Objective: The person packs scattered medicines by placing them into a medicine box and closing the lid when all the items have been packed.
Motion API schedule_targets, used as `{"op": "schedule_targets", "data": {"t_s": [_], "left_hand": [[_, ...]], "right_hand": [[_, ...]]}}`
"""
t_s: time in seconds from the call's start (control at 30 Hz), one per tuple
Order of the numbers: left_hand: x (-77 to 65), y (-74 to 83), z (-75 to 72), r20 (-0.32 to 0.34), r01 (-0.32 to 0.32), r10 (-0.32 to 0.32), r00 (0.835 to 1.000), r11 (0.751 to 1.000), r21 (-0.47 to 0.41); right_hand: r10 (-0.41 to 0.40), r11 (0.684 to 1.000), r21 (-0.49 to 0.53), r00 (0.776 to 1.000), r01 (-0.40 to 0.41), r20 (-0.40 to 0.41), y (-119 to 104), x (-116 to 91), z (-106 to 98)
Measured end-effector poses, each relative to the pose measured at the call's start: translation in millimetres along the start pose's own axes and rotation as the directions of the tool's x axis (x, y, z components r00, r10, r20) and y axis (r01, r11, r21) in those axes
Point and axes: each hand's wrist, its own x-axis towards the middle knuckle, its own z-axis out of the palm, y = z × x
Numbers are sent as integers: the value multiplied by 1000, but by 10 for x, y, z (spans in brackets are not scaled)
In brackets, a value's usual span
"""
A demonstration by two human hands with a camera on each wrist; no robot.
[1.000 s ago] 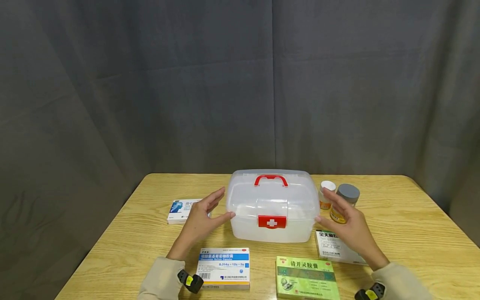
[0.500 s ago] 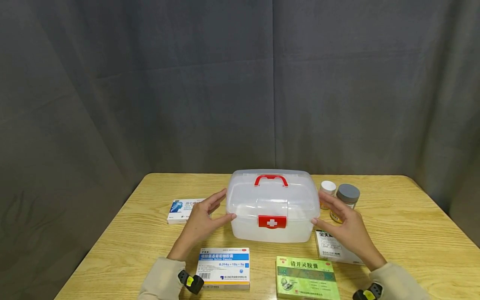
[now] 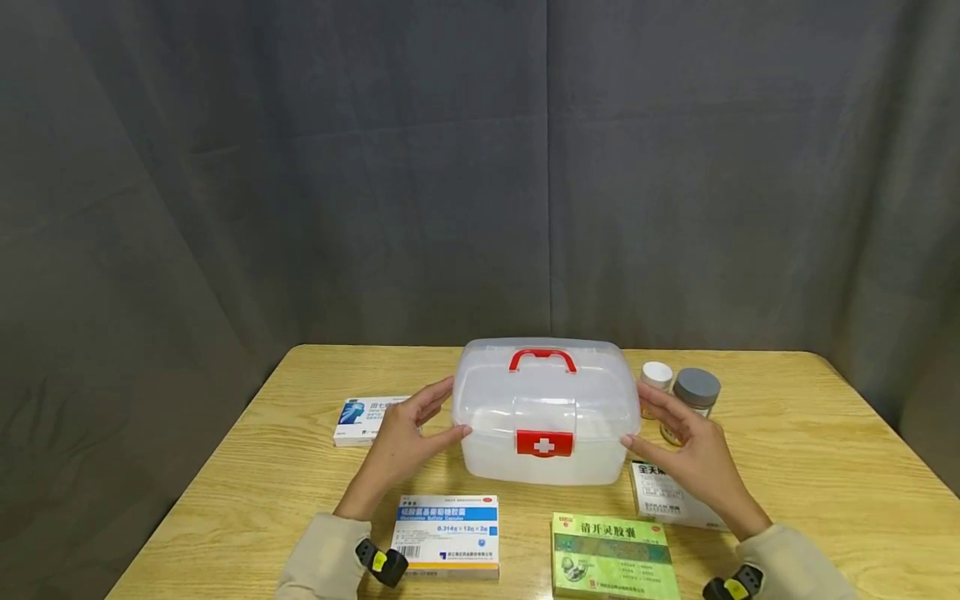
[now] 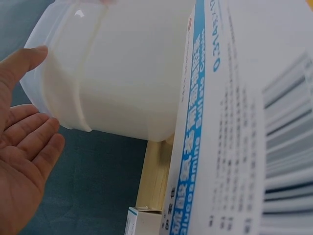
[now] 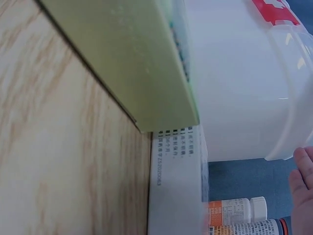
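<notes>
While the translucent first-aid box (image 3: 546, 404) stands upright at the middle of the wood-grain table (image 3: 247, 500), lid down, a hand is at each of its ends. The left hand (image 3: 401, 442) has its fingers extended and its thumb spread apart from them, the thumb tip at the box's near left corner. The right hand (image 3: 693, 450) mirrors it at the right end, thumb tip at the near right corner; how firmly either one presses, I cannot tell. A red carry handle (image 3: 542, 357) tops the lid, and a red latch (image 3: 544, 443) with a white cross sits on the near side. Near the box, to the left, lies the Glucosamine Sulfate Capsules carton (image 3: 447, 533); to the right, a green carton (image 3: 615, 558). A white capsule carton (image 3: 663, 496) lies partly beneath the right forearm in view. Beyond the right hand stand a white-capped bottle (image 3: 656, 375) and a grey-capped jar (image 3: 697, 387); a white-and-blue carton (image 3: 363, 423) lies far left.
</notes>
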Motion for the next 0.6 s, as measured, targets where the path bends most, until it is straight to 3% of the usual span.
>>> {"op": "schedule_targets", "data": {"t_s": [0.6], "left_hand": [[14, 23, -7, -6, 35, -35, 999, 999, -27]], "right_hand": [[13, 1000, -21, 1000, -13, 4, -37, 24, -30]]}}
